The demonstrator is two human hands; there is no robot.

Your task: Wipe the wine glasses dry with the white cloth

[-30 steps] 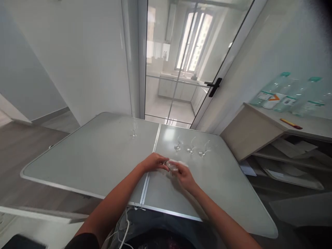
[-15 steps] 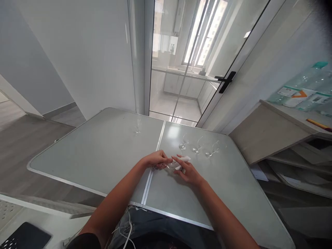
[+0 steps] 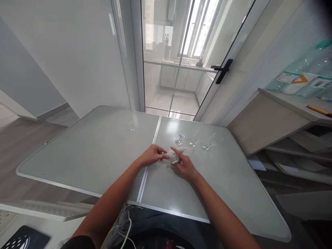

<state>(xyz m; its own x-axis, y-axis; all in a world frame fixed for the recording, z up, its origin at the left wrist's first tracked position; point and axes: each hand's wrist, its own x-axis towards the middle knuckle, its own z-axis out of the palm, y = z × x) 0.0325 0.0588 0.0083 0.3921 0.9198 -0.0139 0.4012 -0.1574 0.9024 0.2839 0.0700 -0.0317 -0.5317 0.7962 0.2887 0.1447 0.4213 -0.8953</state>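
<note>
Above the table's seam, my left hand (image 3: 155, 154) is closed with fingertips pinched, apparently on a stemmed glass that the cloth and fingers almost wholly hide now. My right hand (image 3: 184, 165) is wrapped round a white cloth (image 3: 173, 156), bunched against the fingertips of the left; its index finger lies along the top. Beyond the hands stand three clear stemmed glasses: a left one (image 3: 178, 141), a middle one (image 3: 192, 145) and a right one (image 3: 205, 148). Another stemmed glass (image 3: 131, 128) stands alone on the table's left half.
The grey folding table (image 3: 85, 152) has a metal-edged seam (image 3: 145, 174) down its middle. A glass door (image 3: 178, 83) with a black handle (image 3: 223, 71) rises behind it. At right, shelving (image 3: 280, 121) bears plastic bottles (image 3: 298, 81). A white cable (image 3: 129, 226) hangs by my lap.
The cloth has been gathered into a bunch between my hands, covering the clear glass that showed below my left fingers. My right hand has closed round it. The view has shifted slightly.
</note>
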